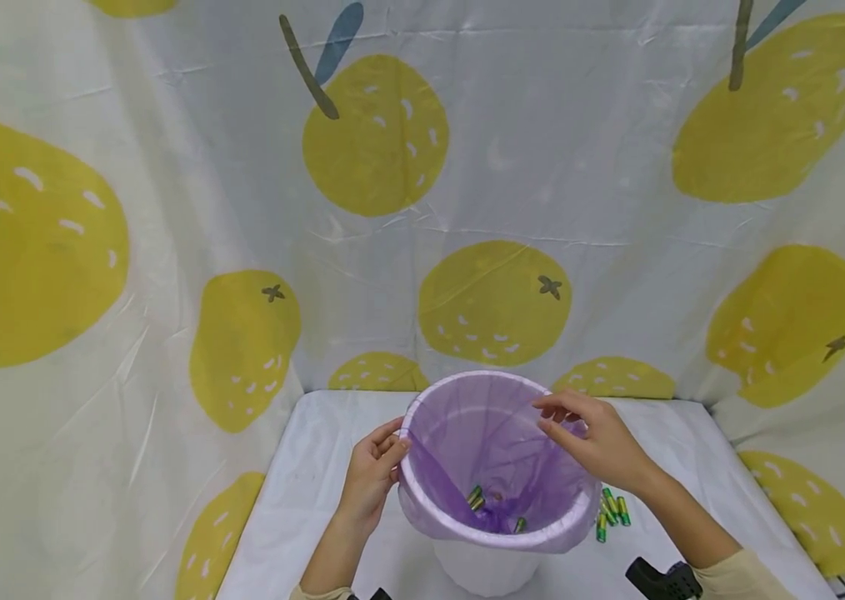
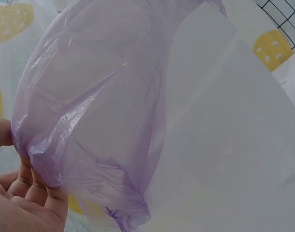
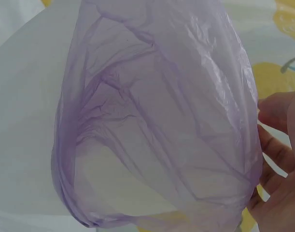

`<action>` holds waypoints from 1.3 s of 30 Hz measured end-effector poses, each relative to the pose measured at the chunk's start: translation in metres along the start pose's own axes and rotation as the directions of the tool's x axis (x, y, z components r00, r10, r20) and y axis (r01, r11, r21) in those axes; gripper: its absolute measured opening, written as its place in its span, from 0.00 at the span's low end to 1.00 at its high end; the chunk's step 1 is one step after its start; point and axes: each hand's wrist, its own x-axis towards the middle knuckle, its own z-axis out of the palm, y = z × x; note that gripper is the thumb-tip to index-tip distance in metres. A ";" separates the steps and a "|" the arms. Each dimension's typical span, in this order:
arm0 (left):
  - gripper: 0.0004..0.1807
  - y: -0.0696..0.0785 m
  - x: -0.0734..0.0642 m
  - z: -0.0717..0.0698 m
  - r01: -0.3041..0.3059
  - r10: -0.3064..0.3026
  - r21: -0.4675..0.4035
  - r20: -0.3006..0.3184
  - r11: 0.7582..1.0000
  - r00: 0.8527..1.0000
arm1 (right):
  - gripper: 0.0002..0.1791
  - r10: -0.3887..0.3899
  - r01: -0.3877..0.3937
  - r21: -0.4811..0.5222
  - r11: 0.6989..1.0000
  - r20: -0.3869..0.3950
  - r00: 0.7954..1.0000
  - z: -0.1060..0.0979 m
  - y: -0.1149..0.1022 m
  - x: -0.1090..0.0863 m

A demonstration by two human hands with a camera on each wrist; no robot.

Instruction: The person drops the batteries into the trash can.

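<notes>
A white bin (image 1: 486,567) stands on the table, lined with a purple plastic bag (image 1: 467,408) folded over its rim. My left hand (image 1: 373,471) grips the lined rim at the left side, thumb on top and fingers beneath. In the left wrist view, its fingers (image 2: 38,191) curl against the loose edge of the bag. My right hand (image 1: 595,433) is at the right rim, its fingers and thumb loosely bent and apart from each other. A few green-and-yellow batteries (image 1: 476,498) lie at the bottom inside the bag.
Several more green batteries (image 1: 612,510) lie on the white-covered table (image 1: 340,414) just right of the bin. A curtain (image 1: 595,108) printed with yellow fruit surrounds the table at the back and sides. Dark grid wire (image 2: 282,21) shows in a corner of the left wrist view.
</notes>
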 end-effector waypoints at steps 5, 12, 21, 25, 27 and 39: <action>0.29 0.001 0.000 0.000 0.008 -0.008 -0.009 -0.005 1.000 1.000 | 0.15 0.006 -0.005 0.014 1.000 -0.022 1.000 -0.005 0.005 -0.007; 0.29 0.002 -0.002 0.000 0.005 -0.005 -0.015 -0.008 1.000 1.000 | 0.15 0.024 -0.024 0.002 1.000 -0.041 0.999 -0.014 0.012 -0.015; 0.30 0.001 -0.003 -0.001 0.021 -0.021 -0.023 -0.016 1.000 1.000 | 0.15 0.061 -0.062 -0.008 0.998 -0.074 0.995 -0.024 0.020 -0.031; 0.29 0.001 -0.001 -0.001 0.003 -0.003 -0.013 -0.005 1.000 1.000 | 0.16 0.074 -0.075 -0.010 0.997 -0.098 0.992 -0.026 0.027 -0.038; 0.29 0.001 -0.001 -0.001 -0.001 0.001 -0.002 0.000 1.000 1.000 | 0.16 0.083 -0.085 -0.011 0.996 -0.110 0.990 -0.025 0.031 -0.041; 0.30 -0.001 -0.003 0.001 0.013 -0.013 0.008 -0.008 1.000 1.000 | 0.15 0.159 -0.161 -0.007 0.987 -0.129 0.979 -0.024 0.046 -0.062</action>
